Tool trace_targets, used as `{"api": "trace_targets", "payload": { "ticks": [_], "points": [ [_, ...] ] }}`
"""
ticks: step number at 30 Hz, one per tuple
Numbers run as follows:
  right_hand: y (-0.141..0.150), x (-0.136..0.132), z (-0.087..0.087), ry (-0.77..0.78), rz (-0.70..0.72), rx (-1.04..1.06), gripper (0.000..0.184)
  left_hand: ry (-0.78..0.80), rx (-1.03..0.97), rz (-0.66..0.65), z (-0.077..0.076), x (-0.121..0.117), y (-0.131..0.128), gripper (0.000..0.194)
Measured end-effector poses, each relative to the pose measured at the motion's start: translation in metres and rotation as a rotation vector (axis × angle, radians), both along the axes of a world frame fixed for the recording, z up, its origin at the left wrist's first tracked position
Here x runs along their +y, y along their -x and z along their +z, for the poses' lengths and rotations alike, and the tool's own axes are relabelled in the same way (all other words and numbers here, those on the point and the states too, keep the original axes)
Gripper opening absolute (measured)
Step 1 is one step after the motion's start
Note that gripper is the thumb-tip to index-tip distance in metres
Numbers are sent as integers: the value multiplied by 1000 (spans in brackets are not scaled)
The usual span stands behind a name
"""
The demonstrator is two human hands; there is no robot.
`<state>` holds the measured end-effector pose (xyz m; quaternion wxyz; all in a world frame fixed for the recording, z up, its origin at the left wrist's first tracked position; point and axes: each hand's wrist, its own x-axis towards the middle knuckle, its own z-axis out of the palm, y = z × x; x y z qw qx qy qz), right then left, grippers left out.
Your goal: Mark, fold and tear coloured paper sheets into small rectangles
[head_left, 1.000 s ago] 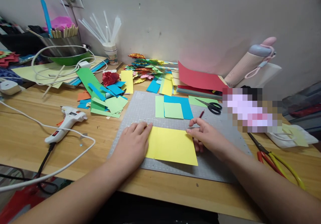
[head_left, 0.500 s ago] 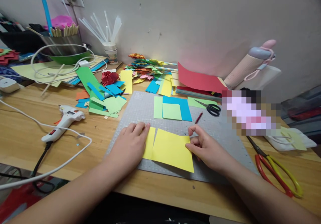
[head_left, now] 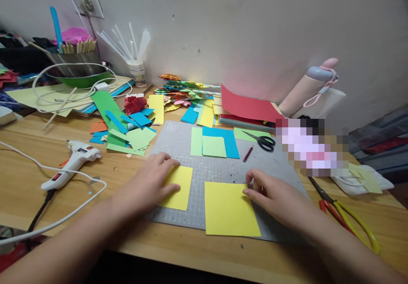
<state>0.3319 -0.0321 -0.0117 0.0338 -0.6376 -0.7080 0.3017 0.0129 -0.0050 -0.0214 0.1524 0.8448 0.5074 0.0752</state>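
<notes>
Two yellow paper pieces lie apart over the front of the grey cutting mat [head_left: 198,190]. My left hand [head_left: 149,182] is over the left yellow piece [head_left: 183,186], thumb and index finger spread, the thumb resting across its surface; the hand covers that piece's left part. Between thumb and curled fingers, my right hand [head_left: 267,192] pinches the right edge of the larger, squarish yellow sheet [head_left: 232,212]. Farther back on the mat, a light green square [head_left: 214,147] overlaps a blue sheet [head_left: 232,142].
Black-handled scissors [head_left: 265,143] and a dark red pencil [head_left: 248,153] lie behind my right hand. Larger red-and-yellow-handled scissors [head_left: 342,216] are at right. A corded glue gun [head_left: 72,165] sits at left, near paper scraps [head_left: 140,139]. Folded paper flowers [head_left: 178,91] lie against the wall.
The right yellow sheet has moved right and toward me in my right hand, widening the gap between the pieces. My left hand's fingers have spread, thumb now showing. The view has shifted slightly.
</notes>
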Motion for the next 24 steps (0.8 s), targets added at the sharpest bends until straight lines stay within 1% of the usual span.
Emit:
{"api": "trace_targets", "payload": {
  "ticks": [2, 5, 7, 10, 12, 14, 16, 18, 20, 21, 22, 23, 24],
  "points": [
    [5, 2, 9, -61, 11, -88, 17, 53, 25, 8, 8, 11, 8, 49],
    [19, 7, 20, -63, 82, -84, 16, 154, 92, 8, 17, 24, 10, 57],
    [30, 11, 24, -58, 124, -79, 14, 165, 133, -1, 21, 29, 7, 55],
    [46, 18, 21, -57, 171, 5, 11, 152, 156, -49, 25, 32, 2, 50],
    [56, 20, 16, -56, 186, 146, 11, 179, 134, -48, 28, 30, 0, 46],
    [65, 19, 9, -40, 180, 343, 16, 255, 55, -23, 32, 27, -3, 39],
    [72, 16, 2, -17, 144, 537, 27, 332, -99, -26, 36, 25, -9, 32],
    [77, 15, -3, 38, 88, 726, 35, 352, -272, -64, 40, 25, -20, 29],
    [76, 18, -6, 114, 13, 947, 40, 310, -408, -58, 43, 32, -34, 30],
    [73, 22, -6, 130, -34, 1049, 40, 278, -451, -22, 44, 37, -41, 32],
    [68, 29, -6, 112, -90, 1129, 41, 225, -481, 31, 44, 44, -48, 35],
    [60, 38, -6, 40, -158, 1156, 41, 155, -480, 100, 43, 52, -54, 35],
    [51, 48, -7, -64, -217, 1125, 41, 89, -426, 167, 42, 62, -59, 34]
  ]
}}
